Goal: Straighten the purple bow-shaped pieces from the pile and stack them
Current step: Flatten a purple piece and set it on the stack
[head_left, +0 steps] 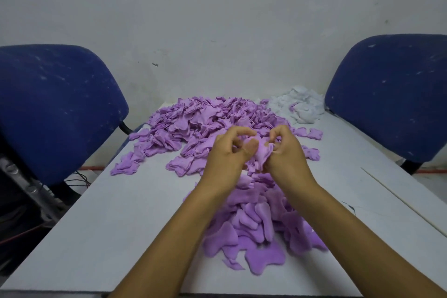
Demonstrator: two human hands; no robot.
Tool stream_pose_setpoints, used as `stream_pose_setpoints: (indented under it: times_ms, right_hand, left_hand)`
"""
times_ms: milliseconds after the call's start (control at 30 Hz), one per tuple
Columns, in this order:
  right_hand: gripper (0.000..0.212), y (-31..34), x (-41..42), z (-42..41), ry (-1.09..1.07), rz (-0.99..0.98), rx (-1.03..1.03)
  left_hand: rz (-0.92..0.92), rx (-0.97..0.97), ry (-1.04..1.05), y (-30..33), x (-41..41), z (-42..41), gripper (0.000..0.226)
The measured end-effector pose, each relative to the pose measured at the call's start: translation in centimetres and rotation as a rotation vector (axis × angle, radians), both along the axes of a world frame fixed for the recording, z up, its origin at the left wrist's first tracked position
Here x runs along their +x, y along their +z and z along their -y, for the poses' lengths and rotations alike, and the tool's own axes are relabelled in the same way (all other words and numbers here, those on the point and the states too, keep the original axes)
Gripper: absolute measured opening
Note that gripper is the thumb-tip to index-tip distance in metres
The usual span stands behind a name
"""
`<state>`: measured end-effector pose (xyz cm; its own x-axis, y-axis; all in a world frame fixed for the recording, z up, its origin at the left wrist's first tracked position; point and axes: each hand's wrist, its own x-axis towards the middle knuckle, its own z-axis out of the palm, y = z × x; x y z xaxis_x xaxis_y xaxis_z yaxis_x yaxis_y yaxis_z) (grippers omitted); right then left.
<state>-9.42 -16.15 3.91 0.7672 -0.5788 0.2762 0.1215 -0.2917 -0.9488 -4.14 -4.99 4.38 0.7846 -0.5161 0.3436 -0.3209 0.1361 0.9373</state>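
At frame centre, a crumpled purple bow-shaped piece (262,152) is pinched between the curled fingers of the left hand (229,152) and right hand (286,152), above the pile (193,123).

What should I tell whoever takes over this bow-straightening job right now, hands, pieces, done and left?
Left hand and right hand: both pinch one soft purple bow-shaped fabric piece, held above the white table.
Pieces: large far purple pile; near purple heap under the wrists; a few loose ones beside them.
Also there: a white fabric heap at the far right.
Done: I cannot tell which heap is the finished stack.
Left: straighten the held piece, stack it, work through the pile.
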Motion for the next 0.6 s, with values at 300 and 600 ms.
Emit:
stream_pose_setpoints:
  times_ms: [300,600]
  right_hand:
    - [0.055,0.5,-1.2,1.0,0.481,-0.068,-0.169]
    - [0.006,0.2,-0.6,0.7,0.112,0.223,-0.506]
  left_hand:
    - [-0.227,-0.160,0.180,0.0,1.7,-0.9,0.012]
    - [-0.262,-0.061,-0.069,0.0,2.0,-1.7,0.023]
